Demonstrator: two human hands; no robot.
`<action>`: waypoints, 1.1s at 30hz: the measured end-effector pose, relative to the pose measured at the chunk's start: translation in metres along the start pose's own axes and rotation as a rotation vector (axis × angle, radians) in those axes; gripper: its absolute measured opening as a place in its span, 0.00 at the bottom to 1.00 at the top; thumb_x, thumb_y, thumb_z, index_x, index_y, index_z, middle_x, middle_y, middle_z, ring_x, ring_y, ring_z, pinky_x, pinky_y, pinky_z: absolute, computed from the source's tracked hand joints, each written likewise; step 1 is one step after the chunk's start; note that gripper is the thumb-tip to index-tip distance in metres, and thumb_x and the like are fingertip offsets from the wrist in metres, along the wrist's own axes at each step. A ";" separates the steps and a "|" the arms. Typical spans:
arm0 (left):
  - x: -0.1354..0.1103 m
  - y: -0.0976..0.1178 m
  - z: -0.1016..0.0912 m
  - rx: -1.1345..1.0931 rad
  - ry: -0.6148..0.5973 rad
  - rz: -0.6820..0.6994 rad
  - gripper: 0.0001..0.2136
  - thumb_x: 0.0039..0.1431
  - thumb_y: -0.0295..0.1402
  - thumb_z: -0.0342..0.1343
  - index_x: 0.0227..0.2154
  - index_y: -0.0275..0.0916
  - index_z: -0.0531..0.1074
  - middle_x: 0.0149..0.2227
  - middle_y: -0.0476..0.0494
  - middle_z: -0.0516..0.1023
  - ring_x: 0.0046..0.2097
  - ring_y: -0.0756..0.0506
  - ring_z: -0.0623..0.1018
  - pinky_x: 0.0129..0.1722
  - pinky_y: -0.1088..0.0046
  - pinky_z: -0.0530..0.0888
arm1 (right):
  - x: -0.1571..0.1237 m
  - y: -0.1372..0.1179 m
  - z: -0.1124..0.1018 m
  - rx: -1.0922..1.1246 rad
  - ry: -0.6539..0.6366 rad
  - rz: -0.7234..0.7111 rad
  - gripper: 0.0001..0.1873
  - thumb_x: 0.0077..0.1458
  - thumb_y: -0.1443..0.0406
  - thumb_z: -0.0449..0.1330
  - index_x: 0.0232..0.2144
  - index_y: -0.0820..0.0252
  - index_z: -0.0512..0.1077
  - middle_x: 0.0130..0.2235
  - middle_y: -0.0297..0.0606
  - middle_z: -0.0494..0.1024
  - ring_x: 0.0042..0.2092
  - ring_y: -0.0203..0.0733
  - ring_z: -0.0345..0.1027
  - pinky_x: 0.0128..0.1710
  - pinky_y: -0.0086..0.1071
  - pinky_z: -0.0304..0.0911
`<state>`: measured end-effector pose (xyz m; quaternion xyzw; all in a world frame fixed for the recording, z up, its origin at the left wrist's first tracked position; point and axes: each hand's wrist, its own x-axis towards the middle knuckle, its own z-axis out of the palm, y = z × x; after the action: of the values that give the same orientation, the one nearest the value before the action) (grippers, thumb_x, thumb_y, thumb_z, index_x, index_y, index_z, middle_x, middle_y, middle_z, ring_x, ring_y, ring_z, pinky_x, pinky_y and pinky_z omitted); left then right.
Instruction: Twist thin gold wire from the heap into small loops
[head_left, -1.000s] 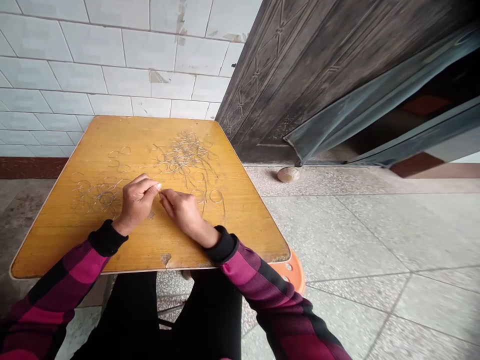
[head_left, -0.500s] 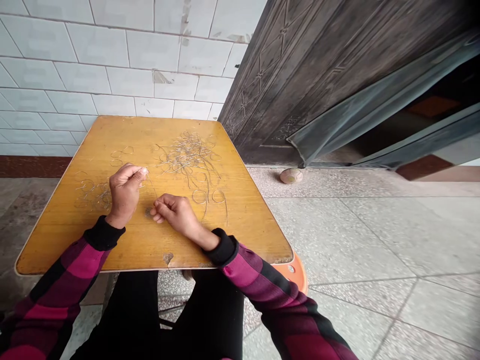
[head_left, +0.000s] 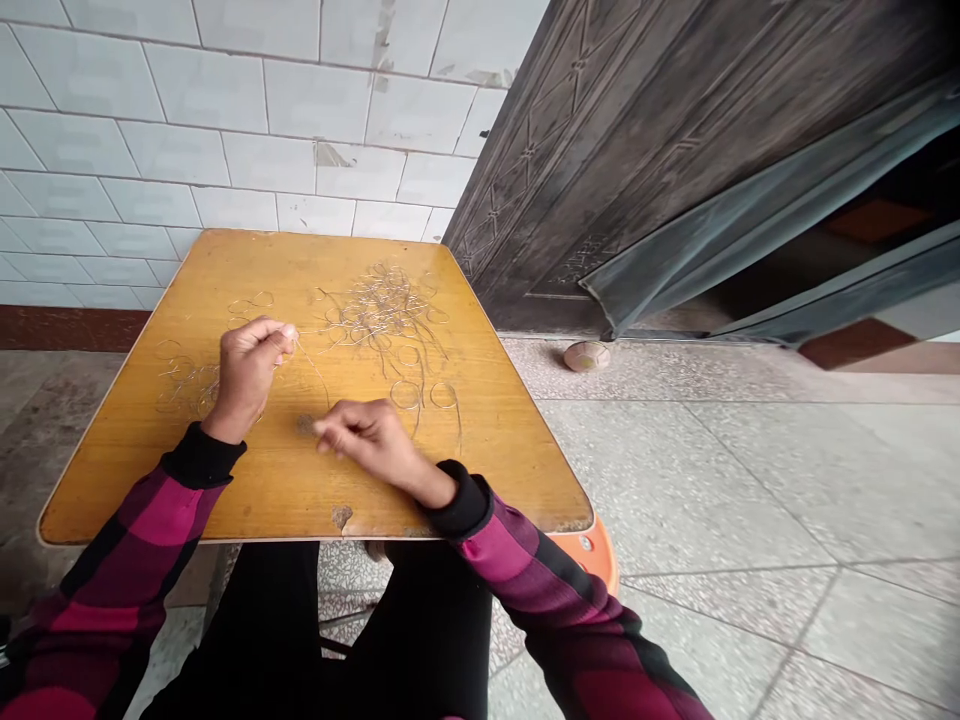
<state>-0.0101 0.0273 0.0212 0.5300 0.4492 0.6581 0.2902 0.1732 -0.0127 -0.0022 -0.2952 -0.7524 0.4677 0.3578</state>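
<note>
My left hand [head_left: 247, 370] is raised over the table, thumb and forefinger pinched on a thin wire [head_left: 315, 368]. From that pinch the wire bows down and right to my right hand [head_left: 371, 438], whose curled fingers close at its lower end; those fingertips are slightly blurred. Beyond the hands lies a tangled pile of looped thin wires [head_left: 382, 305]. Two wires with round loops [head_left: 443, 396] lie apart from it, right of my right hand. A smaller heap of wires [head_left: 187, 385] is partly hidden behind my left hand.
The yellow wooden table [head_left: 262, 510] has a chipped front edge and stands near a white tiled wall [head_left: 217, 90]. An orange stool [head_left: 592, 555] shows under its right corner. On the floor to the right lies a ball [head_left: 586, 356], by a dark carved door [head_left: 555, 170].
My right hand has moved a little right and down, away from my left. The wire between them now bows outward. My left hand keeps its pinch.
</note>
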 end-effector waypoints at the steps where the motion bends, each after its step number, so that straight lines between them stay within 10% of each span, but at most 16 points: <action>1: -0.003 -0.002 0.003 0.012 -0.056 -0.022 0.09 0.52 0.31 0.58 0.18 0.37 0.71 0.19 0.51 0.68 0.23 0.53 0.64 0.25 0.75 0.62 | 0.002 -0.001 -0.006 -0.040 0.142 -0.039 0.13 0.58 0.57 0.59 0.28 0.59 0.74 0.29 0.37 0.77 0.29 0.33 0.68 0.30 0.28 0.65; 4: -0.015 -0.006 0.013 0.012 -0.219 -0.095 0.10 0.54 0.34 0.58 0.20 0.37 0.72 0.20 0.51 0.69 0.24 0.52 0.65 0.26 0.74 0.63 | 0.010 0.004 -0.018 -0.053 0.377 -0.028 0.11 0.55 0.56 0.62 0.34 0.58 0.74 0.32 0.37 0.77 0.28 0.32 0.65 0.28 0.28 0.63; 12: -0.026 -0.001 0.021 -0.069 -0.307 -0.182 0.09 0.54 0.38 0.59 0.27 0.37 0.75 0.24 0.49 0.72 0.25 0.51 0.68 0.28 0.74 0.66 | 0.018 0.017 -0.015 0.385 0.175 0.180 0.18 0.48 0.54 0.66 0.34 0.60 0.71 0.28 0.32 0.75 0.22 0.28 0.66 0.20 0.23 0.64; 33: -0.030 0.001 0.022 0.011 -0.352 -0.107 0.08 0.55 0.36 0.58 0.25 0.37 0.75 0.24 0.49 0.73 0.27 0.51 0.69 0.30 0.73 0.67 | 0.017 0.010 -0.021 0.363 0.226 0.155 0.12 0.52 0.57 0.64 0.28 0.60 0.69 0.23 0.27 0.69 0.19 0.25 0.57 0.18 0.23 0.52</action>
<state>0.0194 0.0072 0.0093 0.6140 0.4225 0.5364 0.3960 0.1816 0.0151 0.0001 -0.3333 -0.5861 0.5855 0.4501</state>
